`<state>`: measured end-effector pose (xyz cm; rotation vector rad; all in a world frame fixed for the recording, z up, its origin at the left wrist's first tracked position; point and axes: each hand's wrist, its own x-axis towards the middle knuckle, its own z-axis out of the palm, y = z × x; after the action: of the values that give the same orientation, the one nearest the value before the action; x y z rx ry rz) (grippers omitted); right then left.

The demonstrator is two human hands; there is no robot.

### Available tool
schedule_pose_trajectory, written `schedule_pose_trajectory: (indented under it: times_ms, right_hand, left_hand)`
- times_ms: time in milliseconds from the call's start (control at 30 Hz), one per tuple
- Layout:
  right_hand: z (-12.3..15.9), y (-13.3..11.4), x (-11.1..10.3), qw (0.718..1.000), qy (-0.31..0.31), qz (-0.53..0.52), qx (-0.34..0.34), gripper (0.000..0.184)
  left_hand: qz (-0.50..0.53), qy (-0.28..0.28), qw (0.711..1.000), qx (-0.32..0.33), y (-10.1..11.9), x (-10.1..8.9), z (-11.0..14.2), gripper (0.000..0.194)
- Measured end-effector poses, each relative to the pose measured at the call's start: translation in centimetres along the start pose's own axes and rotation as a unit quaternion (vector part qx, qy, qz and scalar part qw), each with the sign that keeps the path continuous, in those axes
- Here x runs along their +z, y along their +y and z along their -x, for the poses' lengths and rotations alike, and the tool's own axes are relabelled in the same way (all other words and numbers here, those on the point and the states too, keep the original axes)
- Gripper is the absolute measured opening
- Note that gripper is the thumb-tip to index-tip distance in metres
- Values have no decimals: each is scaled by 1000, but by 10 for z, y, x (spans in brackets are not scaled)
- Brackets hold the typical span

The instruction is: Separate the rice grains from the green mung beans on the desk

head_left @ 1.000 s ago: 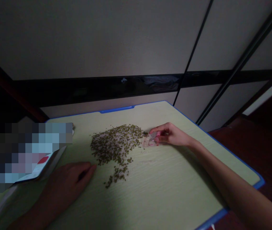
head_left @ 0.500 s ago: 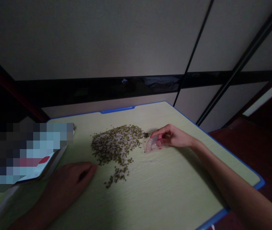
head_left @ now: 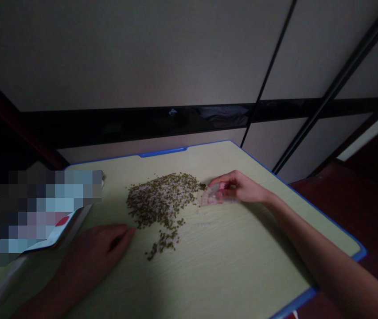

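My right hand pinches a clear protractor with pink markings between thumb and fingers. The protractor is at the table surface, at the right edge of a spread pile of small green-brown bits mixed with pale grains. A thin tail of the green-brown bits trails toward me from the pile. My left hand rests on the table at the pile's near left, fingers curled and thumb drawn in to them, with nothing seen in it. Faint pale traces lie below the protractor.
The pale table has a blue rim and a blue clip-like strip at its far edge. On the left lies a flat, partly blurred-out object with a red spot. Behind the table stands a cabinet front with a dark band.
My right hand and the protractor have shifted slightly away from me, toward the far side of the table. The left hand has stayed in place, and the pile looks the same.
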<state>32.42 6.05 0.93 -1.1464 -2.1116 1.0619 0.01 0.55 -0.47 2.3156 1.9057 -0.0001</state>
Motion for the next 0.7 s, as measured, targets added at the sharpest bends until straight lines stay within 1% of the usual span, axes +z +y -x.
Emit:
schedule_pose_trajectory:
  times_ms: [100,167,300,367,533,633,700]
  right_hand:
    - [0,1,-1,999,27,-19,2,33]
    - [0,1,0,999,31,-26,3,34]
    - [-1,-1,3,999,-14,-30,-1,34]
    - [-1,0,4,999,-18,-26,2,34]
    - [-3,5,4,1000,21,-12,12,34]
    - [-3,8,5,999,26,-19,11,34]
    - [-4,8,6,999,25,-18,10,34]
  left_hand:
    - [-11,-9,1000,0,0,0,1,42]
    - [-16,-10,1000,2,0,0,0,43]
    - [-21,-11,1000,3,2,-2,0,43]
    - [-19,-13,1000,3,3,-3,1,43]
    - [-23,-18,1000,-9,0,-1,0,43]
    - [-15,-10,1000,-3,-2,2,-1,43]
    - [-1,6,1000,0,-3,3,-1,42]
